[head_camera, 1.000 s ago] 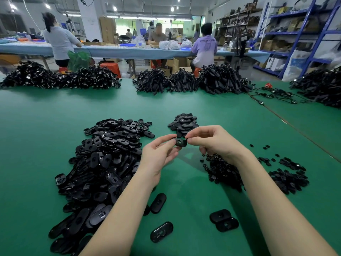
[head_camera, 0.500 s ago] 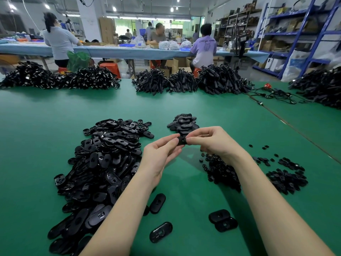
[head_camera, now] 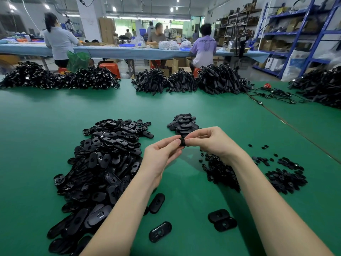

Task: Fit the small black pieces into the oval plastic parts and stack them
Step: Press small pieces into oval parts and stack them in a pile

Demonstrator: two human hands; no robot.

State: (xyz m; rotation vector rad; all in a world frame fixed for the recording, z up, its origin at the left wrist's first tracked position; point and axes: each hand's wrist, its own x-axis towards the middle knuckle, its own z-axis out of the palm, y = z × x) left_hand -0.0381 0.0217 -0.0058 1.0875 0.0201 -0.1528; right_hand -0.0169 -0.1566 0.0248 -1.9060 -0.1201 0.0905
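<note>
Closing tighter than a second ago: left hand and right hand both pinching the oval part above the green table, likely pressing the small black piece home; nearly hidden now, just before the finished stack.

The only legible writing is pale lettering across the back of a seated person's purple shirt; it seems to read "CHINA", and a second word is too blurred.
</note>
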